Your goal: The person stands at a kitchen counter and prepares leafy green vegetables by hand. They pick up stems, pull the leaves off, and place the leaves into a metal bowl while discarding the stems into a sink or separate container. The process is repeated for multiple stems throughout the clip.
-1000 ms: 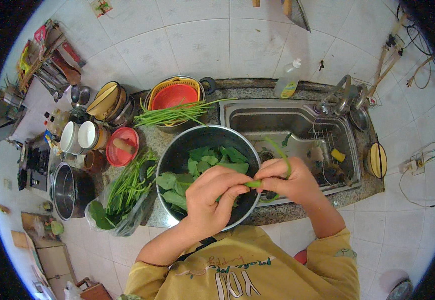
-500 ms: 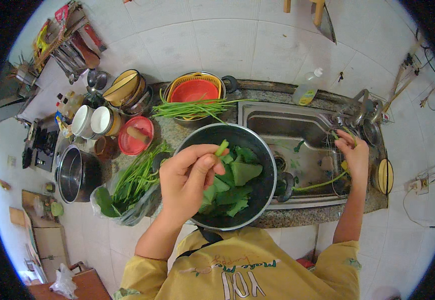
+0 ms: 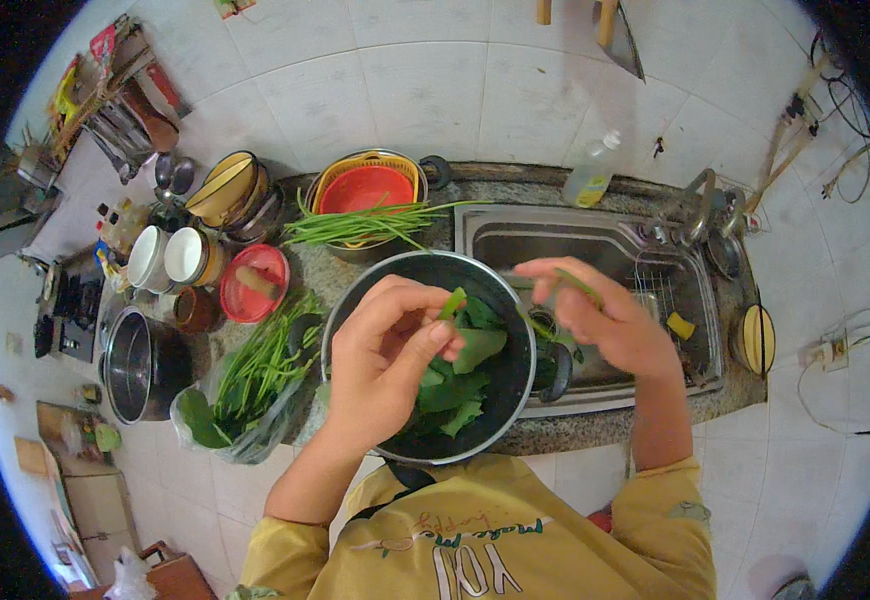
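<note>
My left hand [image 3: 385, 350] is over the near left part of a large dark pot [image 3: 507, 425], pinching a short green stem [image 3: 452, 303] between thumb and fingertips. Cut or torn green leaves [image 3: 475, 352] lie in the pot, partly hidden behind this hand. Between the pot and the sink, my right hand [image 3: 610, 320] is raised with its fingers closed on a thin green stalk [image 3: 579, 286]. Motion smears the fingertips there, and the stalk's full length cannot be made out.
A steel sink [image 3: 595, 397] with green scraps is at the right. Long green stalks [image 3: 375, 225] lie across a red basin [image 3: 367, 188] behind the pot. To the left are a plastic bag of greens [image 3: 255, 385], a black pot [image 3: 135, 365], a red lid [image 3: 254, 284] and stacked bowls [image 3: 225, 190].
My right hand has moved left from the far side of the sink to beside the pot. My left hand keeps its pinch on the stem. The whole view has shifted slightly.
</note>
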Tool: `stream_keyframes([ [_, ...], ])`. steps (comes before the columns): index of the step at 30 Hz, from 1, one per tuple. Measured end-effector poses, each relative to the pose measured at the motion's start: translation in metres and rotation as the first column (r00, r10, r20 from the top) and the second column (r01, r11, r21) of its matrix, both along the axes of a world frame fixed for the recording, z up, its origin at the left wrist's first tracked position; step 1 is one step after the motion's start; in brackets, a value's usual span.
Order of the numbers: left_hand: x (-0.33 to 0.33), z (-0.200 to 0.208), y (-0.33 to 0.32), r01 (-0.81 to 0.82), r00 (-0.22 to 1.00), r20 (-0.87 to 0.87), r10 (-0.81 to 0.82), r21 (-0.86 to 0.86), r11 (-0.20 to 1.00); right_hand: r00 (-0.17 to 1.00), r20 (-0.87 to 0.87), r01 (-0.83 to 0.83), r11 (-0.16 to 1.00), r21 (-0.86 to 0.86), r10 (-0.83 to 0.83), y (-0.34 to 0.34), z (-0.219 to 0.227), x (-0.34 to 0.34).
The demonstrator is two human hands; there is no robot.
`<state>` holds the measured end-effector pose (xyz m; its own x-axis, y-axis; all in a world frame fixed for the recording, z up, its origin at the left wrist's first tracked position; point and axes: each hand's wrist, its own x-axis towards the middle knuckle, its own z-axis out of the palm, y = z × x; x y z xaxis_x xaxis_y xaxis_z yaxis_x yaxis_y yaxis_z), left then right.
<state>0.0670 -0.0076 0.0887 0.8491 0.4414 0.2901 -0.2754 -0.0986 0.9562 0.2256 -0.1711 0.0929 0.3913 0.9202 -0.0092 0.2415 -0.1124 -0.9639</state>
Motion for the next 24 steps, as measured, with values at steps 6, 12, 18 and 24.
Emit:
stream_keyframes([
  [6,0.006,0.015,0.007,0.010,0.996,0.082,-0.024,0.165,0.986,0.974,-0.173,-0.152,0.988,-0.005,0.149,0.031,0.015,-0.024],
  [12,0.004,0.024,0.000,-0.003,0.997,0.076,0.013,-0.133,0.991,0.832,-0.533,-0.135,0.988,0.075,0.154,0.044,0.013,-0.030],
  [18,-0.002,0.023,0.012,-0.096,0.972,0.172,0.160,-0.332,0.938,0.829,-0.540,0.392,0.838,0.380,-0.143,0.042,0.010,-0.023],
  [24,-0.005,-0.015,0.017,0.040,0.963,-0.192,-0.190,-0.595,0.803,0.903,-0.423,0.382,0.309,0.871,0.076,0.019,0.011,-0.046],
])
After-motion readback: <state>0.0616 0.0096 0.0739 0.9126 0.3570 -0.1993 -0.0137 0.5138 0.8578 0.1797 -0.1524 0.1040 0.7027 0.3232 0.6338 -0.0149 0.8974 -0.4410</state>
